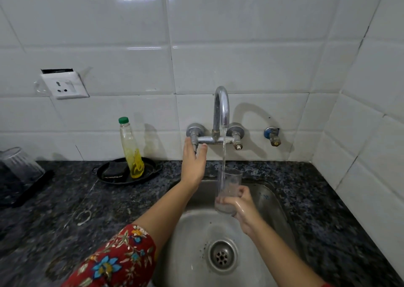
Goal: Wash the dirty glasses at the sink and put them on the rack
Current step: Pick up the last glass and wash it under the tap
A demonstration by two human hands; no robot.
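One glass (228,190), upright, gripped near its base by the curled fingers (225,201) of the right hand (242,210) over the sink (196,227); tap (221,109) water is received, cloudy water pooled at its bottom. Left hand (193,164): fingers nearly straight, laid against the left valve (193,131). At 10 o'clock from the sink: bottle (131,149), a third filled with yellow liquid, stood on a black tray (149,168). At 9 o'clock: one upturned tumbler (20,164).
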